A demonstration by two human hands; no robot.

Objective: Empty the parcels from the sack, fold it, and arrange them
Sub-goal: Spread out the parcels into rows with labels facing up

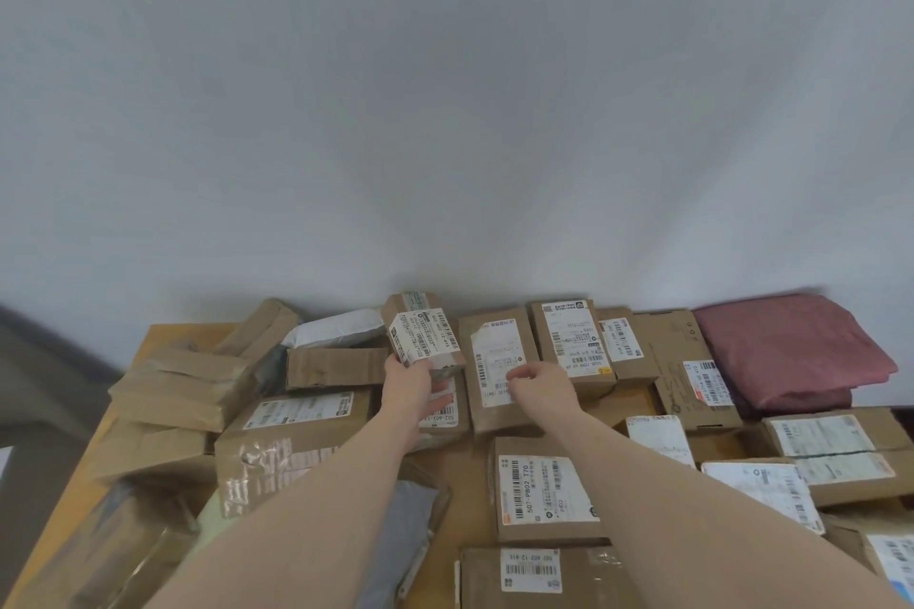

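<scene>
Both hands are out over the far side of the table (163, 336). Left hand (413, 383) grips a small box (424, 334) from below, fingers curled round its lower edge, and holds it tilted with its white label facing up — clear of the parcels under it, as far as can be told. Right hand (541, 381) hangs just above a flat brown parcel (497, 373), fingers loosely curled with nothing in them.

The sack looks already emptied and folded: a folded reddish cloth (791, 349) lies at the far right corner, against the wall. So the step in hand is the arranging. To the right, boxes lie label-up in rough rows; to the left sits a loose pile of cardboard parcels (198, 381) and a white mailer bag (336, 326), not yet sorted.

Next, the small box wants a place in the rows — probably a gap near the flat brown parcel — set down flat, label up, edges squared to its neighbours. The right hand seems free to steady or shift a parcel and make room.
</scene>
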